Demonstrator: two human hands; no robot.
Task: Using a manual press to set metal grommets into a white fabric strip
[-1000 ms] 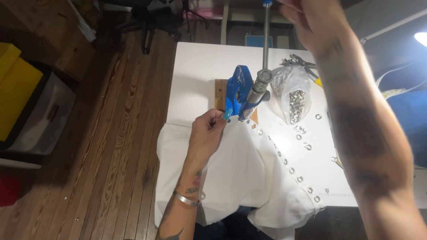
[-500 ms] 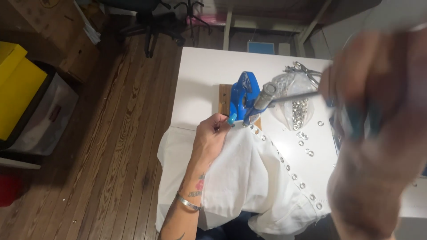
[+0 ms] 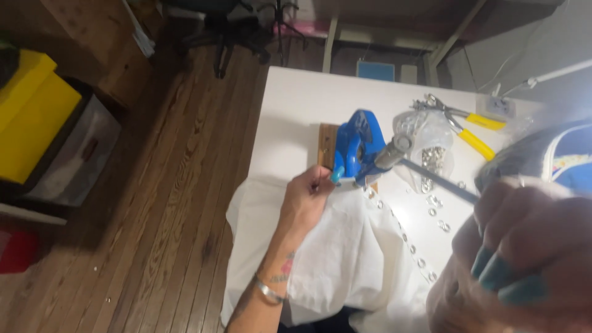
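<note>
Two hands in the single head view. Left hand [image 3: 306,202] closed in a pinch on the edge of the white cloth [image 3: 333,259], right at the foot of the blue press [image 3: 359,147], one painted fingertip touching the press base. Bracelet [image 3: 269,291] on that wrist, small tattoo just above it. Right hand [image 3: 524,246] close to the camera, large and blurred, fingers curled around the far end of the press lever [image 3: 439,180]; grip closed, teal nails showing. Lever running from the press head down and right to that hand.

Press standing on a small wooden block [image 3: 327,145] on the white tabletop [image 3: 296,111]. Cloth spread over the near tabletop edge and hanging down toward the floor, its upper edge tucked under the press. Row of metal eyelets [image 3: 407,240] along the cloth's right border, running diagonally away from the press. More loose eyelets [image 3: 435,202] scattered on the tabletop just beside that border. Clear bag [image 3: 425,132] of eyelets right behind the press. Yellow-handled pliers [image 3: 468,126] beyond the bag, near the far tabletop edge.

Wooden floor [image 3: 179,203] on the left. Yellow box [image 3: 34,129] there, well apart from the tabletop, with a clear bin [image 3: 80,157] beside it. Office chair base [image 3: 240,34] at the top, partly out of view.
</note>
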